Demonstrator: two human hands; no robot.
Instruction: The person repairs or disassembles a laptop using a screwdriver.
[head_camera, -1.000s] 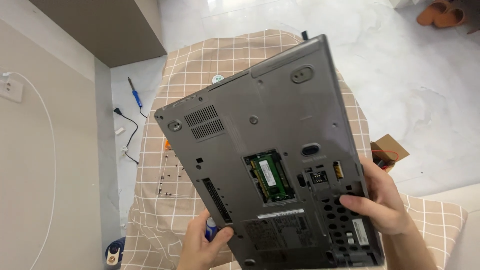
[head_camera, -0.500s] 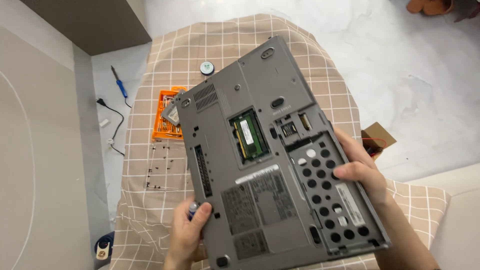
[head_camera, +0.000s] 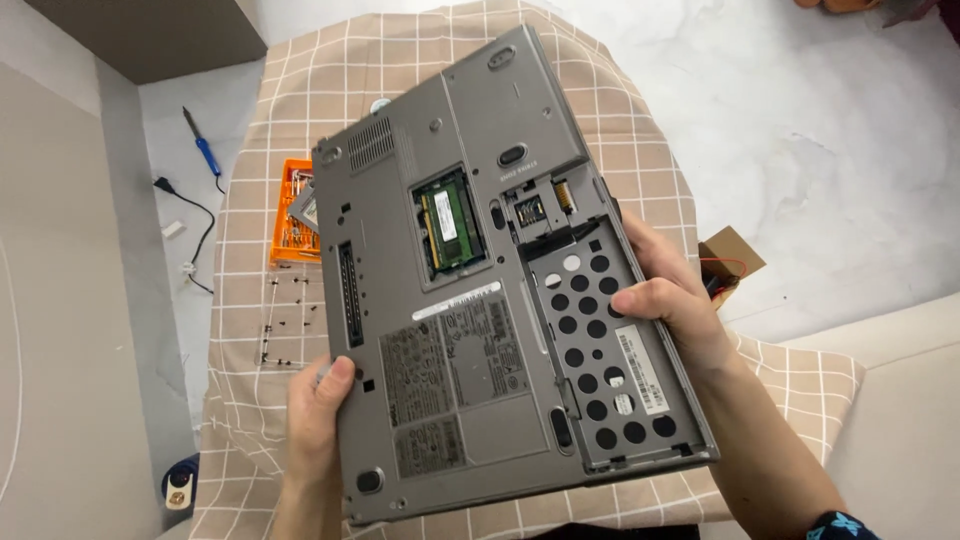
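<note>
I hold a grey laptop (head_camera: 480, 300) upside down above a table draped in a beige checked cloth (head_camera: 640, 130). Its underside faces me, with an open bay showing a green memory module (head_camera: 447, 218) and a battery bay with a perforated metal plate (head_camera: 600, 350). My left hand (head_camera: 318, 410) grips the laptop's left edge near the bottom, thumb on the underside. My right hand (head_camera: 675, 295) grips its right edge, thumb lying on the perforated plate.
An orange screwdriver-bit case (head_camera: 293, 215) lies on the cloth left of the laptop, with several small dark screws (head_camera: 280, 325) scattered below it. A blue-handled screwdriver (head_camera: 202, 147) and a black cable (head_camera: 190, 215) lie on the floor. A small cardboard box (head_camera: 733, 260) sits at the right.
The laptop has turned and come lower and flatter in view, so more of its underside shows. Both hands kept their grip on its edges. The orange case came into view.
</note>
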